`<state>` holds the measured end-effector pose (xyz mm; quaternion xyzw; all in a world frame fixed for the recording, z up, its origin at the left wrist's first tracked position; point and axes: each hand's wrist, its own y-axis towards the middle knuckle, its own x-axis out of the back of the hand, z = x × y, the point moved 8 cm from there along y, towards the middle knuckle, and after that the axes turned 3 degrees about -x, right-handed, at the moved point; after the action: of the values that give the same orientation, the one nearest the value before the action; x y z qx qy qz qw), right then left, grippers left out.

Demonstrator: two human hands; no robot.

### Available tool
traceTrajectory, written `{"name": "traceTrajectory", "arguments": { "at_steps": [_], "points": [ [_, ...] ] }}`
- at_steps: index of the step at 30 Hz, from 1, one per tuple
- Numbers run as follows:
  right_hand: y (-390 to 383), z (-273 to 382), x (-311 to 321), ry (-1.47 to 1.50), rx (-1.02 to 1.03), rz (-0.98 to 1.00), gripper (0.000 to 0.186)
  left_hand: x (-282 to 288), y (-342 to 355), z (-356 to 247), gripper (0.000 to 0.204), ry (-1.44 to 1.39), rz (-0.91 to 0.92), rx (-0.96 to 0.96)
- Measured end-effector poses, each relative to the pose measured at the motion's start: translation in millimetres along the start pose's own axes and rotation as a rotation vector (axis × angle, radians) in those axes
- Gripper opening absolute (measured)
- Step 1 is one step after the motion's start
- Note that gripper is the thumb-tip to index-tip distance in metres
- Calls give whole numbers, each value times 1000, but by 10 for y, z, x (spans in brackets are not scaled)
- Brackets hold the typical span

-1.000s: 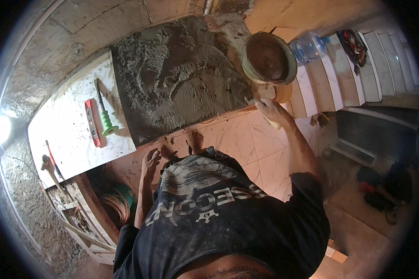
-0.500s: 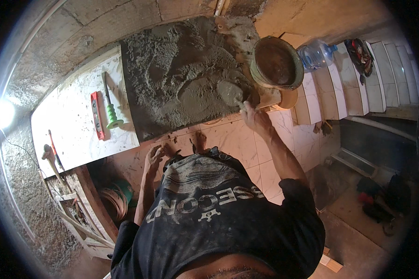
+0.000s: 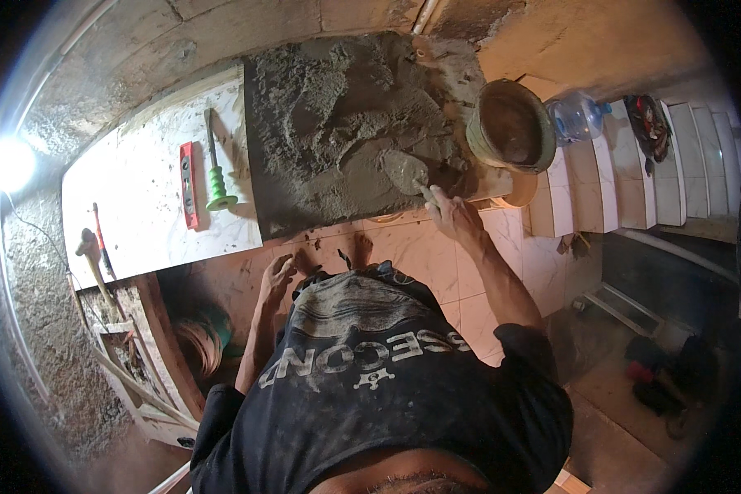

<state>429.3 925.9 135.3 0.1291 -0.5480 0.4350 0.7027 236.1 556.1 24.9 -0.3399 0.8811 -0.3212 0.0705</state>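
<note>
My right hand (image 3: 451,212) grips the handle of a trowel (image 3: 405,170), whose blade rests in wet grey mortar (image 3: 337,107) spread over the worktop. My left hand (image 3: 280,272) hangs below the front edge, near my dark shirt, its fingers loosely apart and holding nothing. Left of the mortar, a white marbled slab (image 3: 123,189) carries a red spirit level (image 3: 188,185), a green-gripped chisel (image 3: 221,193) and a hammer (image 3: 92,251). A metal bucket of murky contents (image 3: 506,128) stands right of the mortar, with a tan container (image 3: 519,192) partly hidden beneath it.
Tiled stairs (image 3: 586,198) climb at the right, holding a plastic water jug (image 3: 576,119) and a dark bundle (image 3: 646,132). A lit lamp (image 3: 6,165) is on the left wall. Coiled hose (image 3: 202,342) lies below the counter; dark items (image 3: 667,370) lie lower right.
The trowel has moved leftward from near the bucket onto the mortar, where its blade now lies. My left hand has stayed low. The whole view has shifted slightly.
</note>
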Motion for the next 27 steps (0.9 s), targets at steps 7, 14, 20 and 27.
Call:
{"name": "traceTrajectory", "arguments": {
  "at_steps": [7, 14, 20, 27],
  "points": [
    [92, -500, 347, -132, -53, -173, 40, 182, -25, -138, 51, -22, -46, -43],
    [53, 74, 69, -16, -17, 19, 46, 138, -1, 63, 49, -11, -23, -10],
    [121, -133, 371, -96, -99, 7, 44, 24, 76, -54, 49, -18, 1, -28],
    [129, 202, 169, -97, 12, -69, 41, 23, 114, -25, 47, -13, 12, -49]
  ]
}}
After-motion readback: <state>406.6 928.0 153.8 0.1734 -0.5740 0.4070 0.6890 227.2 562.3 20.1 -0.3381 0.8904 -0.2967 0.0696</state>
